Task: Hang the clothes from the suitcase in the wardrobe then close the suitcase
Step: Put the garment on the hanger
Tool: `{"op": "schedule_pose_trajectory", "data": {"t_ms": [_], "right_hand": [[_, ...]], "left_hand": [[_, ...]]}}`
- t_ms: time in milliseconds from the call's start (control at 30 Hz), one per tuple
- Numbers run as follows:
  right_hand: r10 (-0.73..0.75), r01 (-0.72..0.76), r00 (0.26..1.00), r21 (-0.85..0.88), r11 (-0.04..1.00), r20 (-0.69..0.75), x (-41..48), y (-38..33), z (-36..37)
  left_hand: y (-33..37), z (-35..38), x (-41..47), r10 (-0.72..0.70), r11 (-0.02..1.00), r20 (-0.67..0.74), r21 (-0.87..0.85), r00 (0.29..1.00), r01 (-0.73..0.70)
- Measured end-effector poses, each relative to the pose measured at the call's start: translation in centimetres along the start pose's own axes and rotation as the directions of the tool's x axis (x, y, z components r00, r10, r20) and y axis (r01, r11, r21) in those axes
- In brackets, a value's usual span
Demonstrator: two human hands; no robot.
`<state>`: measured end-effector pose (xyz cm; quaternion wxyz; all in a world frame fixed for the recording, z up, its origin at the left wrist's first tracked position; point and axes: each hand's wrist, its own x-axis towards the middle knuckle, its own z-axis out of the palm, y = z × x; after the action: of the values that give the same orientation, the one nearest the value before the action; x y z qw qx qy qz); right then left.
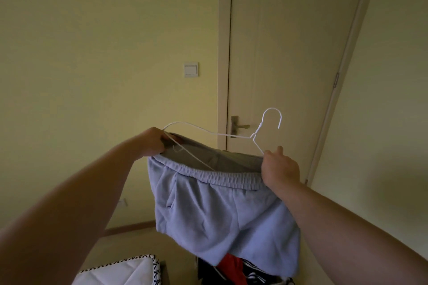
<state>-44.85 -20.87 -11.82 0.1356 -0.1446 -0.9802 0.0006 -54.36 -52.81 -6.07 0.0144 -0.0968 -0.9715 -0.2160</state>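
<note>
You hold the blue sweat bottoms [222, 215] up in front of the door [289, 53], below its handle [240, 126], with the legs hanging free. Your left hand [154, 143], just left of the door frame, has its fingers curled round one end of the elastic waistband [220, 177] and pinches the left shoulder of the white wire hanger [254, 134] against it. Your right hand [280, 169], in front of the door, grips the other end of the waistband. The hanger's right arm runs down into that grip, though I cannot tell how firmly you have the wire.

The main risk is the hanger itself. It sits tilted, one wire dipping inside the open waistband and the hook leaning towards the door's hinge side, so nothing yet carries the cloth. If you let go with either hand now, I judge the heavy fleece would slide off the thin wire and drop onto the red and striped clothes [234, 268] below the door, near your feet.

Stretching the elastic too hard could bend the wire. A slack waistband could slip off a smooth shoulder on the walk. The wardrobe is out of view, so turn carefully. The bare hook could snag the door handle.
</note>
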Motion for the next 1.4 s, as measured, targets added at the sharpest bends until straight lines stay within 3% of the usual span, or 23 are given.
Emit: {"op": "schedule_pose_trajectory", "data": {"t_ms": [100, 167, 300, 467, 567, 700, 800, 900, 1033, 1167, 1267, 1400], "right_hand": [[-0.029, 0.03, 1.0, -0.043, 0.999, 0.006, 0.1, 0.2, 0.3], [-0.046, 0.047, 0.999, -0.075, 0.996, 0.02, 0.1, 0.3, 0.5], [-0.064, 0.064, 0.998, 0.007, 0.998, 0.028, 0.0, -1.5, 0.6], [-0.062, 0.062, 0.998, 0.088, 0.994, 0.001, 0.8, -2.5, -0.5], [-0.087, 0.083, 0.996, 0.205, 0.975, 0.006, 1.5, -1.5, -0.5], [-0.06, -0.032, 0.988, 0.562, 0.827, 0.143, 2.8, 0.4, -1.1], [0.141, -0.131, 0.989, 0.696, 0.706, 0.044, 3.6, 1.6, -1.1], [0.272, -0.186, 0.962, 0.657, 0.731, -0.029, 3.9, 2.6, -0.5], [0.235, -0.199, 0.972, 0.565, 0.801, 0.008, 3.6, 2.8, -0.1], [0.246, -0.152, 0.962, 0.512, 0.845, -0.121, 3.2, 1.6, -1.0], [0.167, -0.054, 0.967, 0.489, 0.871, -0.192, 3.0, -0.1, -1.6], [-0.053, 0.065, 0.998, 0.527, 0.847, -0.038, 3.2, -0.8, -1.2]], "left_hand": [[-0.6, -0.4, -0.2, -0.084, 0.972, -0.042, -0.224, 0.996, 0.073], [-0.3, -0.2, -0.3, -0.124, 0.954, -0.067, -0.281, 0.99, 0.101], [3.2, 2.0, -0.5, -0.038, 0.994, -0.103, -0.101, 0.994, 0.028], [5.7, 6.2, -1.1, 0.155, 0.97, 0.011, 0.19, 0.988, -0.154], [4.1, 6.8, -1.0, 0.209, 0.952, -0.022, 0.232, 0.978, -0.198], [2.2, 6.4, 0.1, 0.154, 0.949, -0.046, 0.284, 0.987, -0.134], [1.4, 6.0, 0.3, 0.174, 0.942, -0.074, 0.303, 0.982, -0.144], [1.7, 5.4, 0.3, 0.208, 0.945, -0.107, 0.279, 0.972, -0.171], [1.6, 5.1, 0.1, 0.224, 0.966, -0.131, 0.158, 0.966, -0.202], [1.9, 5.4, -0.5, 0.236, 0.957, -0.065, 0.191, 0.97, -0.22], [3.0, 5.9, -0.6, 0.241, 0.961, -0.049, 0.154, 0.969, -0.231], [3.3, 6.3, -0.5, 0.202, 0.979, -0.124, 0.038, 0.971, -0.199]]}}
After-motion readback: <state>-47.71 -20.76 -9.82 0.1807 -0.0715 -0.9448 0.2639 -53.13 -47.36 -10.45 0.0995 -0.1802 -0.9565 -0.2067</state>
